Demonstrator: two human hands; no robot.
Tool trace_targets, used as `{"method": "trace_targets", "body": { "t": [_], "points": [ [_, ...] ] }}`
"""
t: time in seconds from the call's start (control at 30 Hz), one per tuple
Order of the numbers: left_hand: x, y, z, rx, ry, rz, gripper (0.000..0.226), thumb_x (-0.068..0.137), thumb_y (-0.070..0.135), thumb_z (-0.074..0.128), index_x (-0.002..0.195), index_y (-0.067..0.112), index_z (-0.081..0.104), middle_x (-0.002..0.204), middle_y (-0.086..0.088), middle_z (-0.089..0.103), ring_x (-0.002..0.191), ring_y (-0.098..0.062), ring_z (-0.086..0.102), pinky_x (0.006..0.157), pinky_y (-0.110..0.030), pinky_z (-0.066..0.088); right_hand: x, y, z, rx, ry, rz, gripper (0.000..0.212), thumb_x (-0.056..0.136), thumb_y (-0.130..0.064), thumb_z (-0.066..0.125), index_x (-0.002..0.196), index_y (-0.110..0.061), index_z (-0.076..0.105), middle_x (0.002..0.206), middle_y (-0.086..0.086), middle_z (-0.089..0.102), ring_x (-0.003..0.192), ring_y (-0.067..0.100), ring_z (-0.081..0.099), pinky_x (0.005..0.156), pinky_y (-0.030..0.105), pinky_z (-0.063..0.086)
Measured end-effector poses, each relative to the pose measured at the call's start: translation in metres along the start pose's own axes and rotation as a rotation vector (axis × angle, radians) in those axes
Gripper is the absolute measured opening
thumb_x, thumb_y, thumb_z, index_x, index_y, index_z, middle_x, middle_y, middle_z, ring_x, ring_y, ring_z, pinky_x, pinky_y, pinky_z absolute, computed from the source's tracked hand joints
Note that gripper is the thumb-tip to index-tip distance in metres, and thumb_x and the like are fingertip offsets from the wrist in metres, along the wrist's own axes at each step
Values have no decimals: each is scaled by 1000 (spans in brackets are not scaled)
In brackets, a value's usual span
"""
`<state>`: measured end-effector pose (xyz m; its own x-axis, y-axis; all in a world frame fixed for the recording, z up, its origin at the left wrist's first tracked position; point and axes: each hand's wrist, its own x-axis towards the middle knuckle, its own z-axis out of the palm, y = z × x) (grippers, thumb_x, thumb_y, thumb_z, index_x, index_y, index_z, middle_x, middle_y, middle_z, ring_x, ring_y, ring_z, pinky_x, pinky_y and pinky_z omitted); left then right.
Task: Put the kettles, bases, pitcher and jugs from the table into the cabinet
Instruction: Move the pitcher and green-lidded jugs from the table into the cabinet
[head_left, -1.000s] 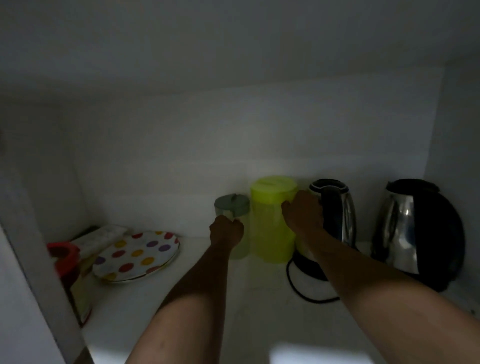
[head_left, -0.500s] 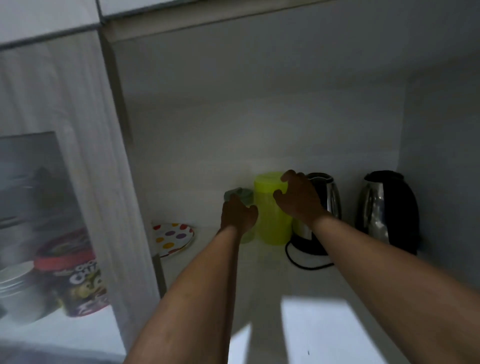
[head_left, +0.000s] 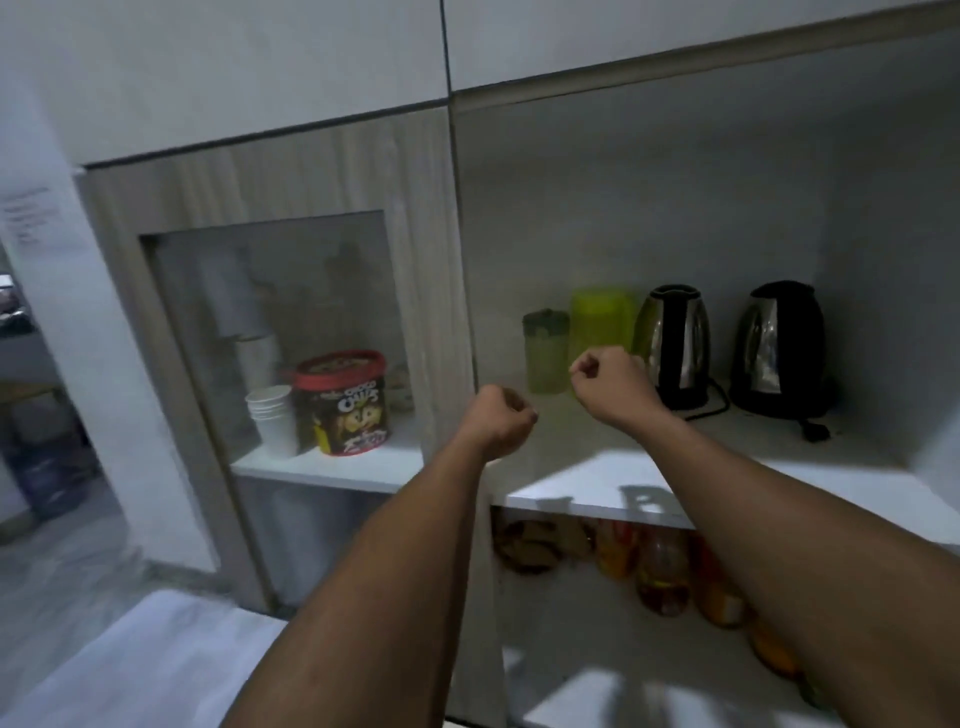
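The open cabinet shelf (head_left: 727, 457) is carrying, right to left, two steel kettles (head_left: 779, 348) (head_left: 675, 343) on bases, a lime-green pitcher (head_left: 602, 317) and a small green-lidded jug (head_left: 545, 353). The right hand (head_left: 610, 382) and left hand (head_left: 498, 421) are hovering before the shelf, both clenched and holding nothing.

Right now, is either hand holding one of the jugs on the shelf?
No, the left hand and right hand are closed fists, empty, in front of the shelf.

Both kettles (head_left: 672, 340) (head_left: 779, 345) glossy steel with black plastic; pitcher (head_left: 602, 317) translucent green plastic; cabinet door (head_left: 291, 171) matt woodgrain.
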<state>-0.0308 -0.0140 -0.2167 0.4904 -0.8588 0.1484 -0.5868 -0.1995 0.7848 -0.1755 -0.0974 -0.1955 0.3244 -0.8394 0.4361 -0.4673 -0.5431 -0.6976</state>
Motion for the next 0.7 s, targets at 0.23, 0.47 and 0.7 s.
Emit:
{"method": "trace_targets", "body": {
  "t": [0.23,0.47,0.7],
  "points": [
    [-118,-81,-127,58,249,-221,30,83,24,61,91,-4,72,88,-20,75,76,-31,72,63,-33,51,-78,-95,79,103,-282,-190,23,84,-26,57,71,-10,68,66,6,71,72,28,69,75,43,60],
    [-263,-173,-220,103,469,-494,26,89,21,60,95,-2,72,84,-17,73,74,-29,66,61,-29,47,-171,-184,168,205,-599,-348,20,73,-30,58,73,-15,71,77,6,73,80,30,70,75,44,60],
    [-378,-267,-303,163,673,-736,15,90,22,63,83,10,66,75,-11,61,76,-30,60,69,-38,53,-258,-275,271,239,-865,-438,12,81,-22,63,83,-14,72,83,7,73,80,28,71,76,42,61]
  ]
}}
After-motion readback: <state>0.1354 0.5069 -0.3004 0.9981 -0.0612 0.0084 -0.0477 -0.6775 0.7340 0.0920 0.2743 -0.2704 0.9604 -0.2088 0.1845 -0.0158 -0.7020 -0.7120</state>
